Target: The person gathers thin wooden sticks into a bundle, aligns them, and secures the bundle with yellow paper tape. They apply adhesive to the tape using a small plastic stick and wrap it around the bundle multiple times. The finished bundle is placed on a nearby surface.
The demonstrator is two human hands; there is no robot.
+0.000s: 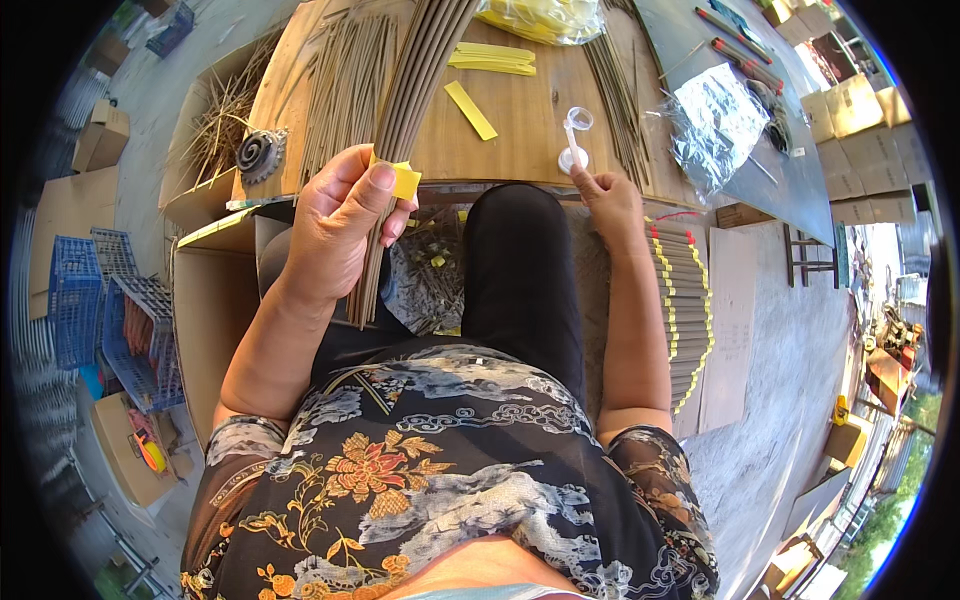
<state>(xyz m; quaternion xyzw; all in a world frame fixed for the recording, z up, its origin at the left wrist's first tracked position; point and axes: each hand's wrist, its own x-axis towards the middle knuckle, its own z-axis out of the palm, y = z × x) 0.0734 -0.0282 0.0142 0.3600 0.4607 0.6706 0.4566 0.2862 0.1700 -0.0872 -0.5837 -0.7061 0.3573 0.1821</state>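
My left hand is closed round a bundle of brown incense sticks, held upright and slightly tilted above the table's near edge. Under its thumb, a yellow paper band lies on the bundle, with one end sticking out to the right. My right hand is at the table's edge, fingers bent and thumb close to the forefinger. Their tips meet a small round white pot, whose clear hinged lid stands back. Whether anything is pinched there is hidden. A loose yellow strip lies between the hands.
On the wooden table lie stacked yellow strips, loose sticks and a plastic bag. A dark ridged round object sits at the left edge. Banded bundles lie to my right; an open carton stands left.
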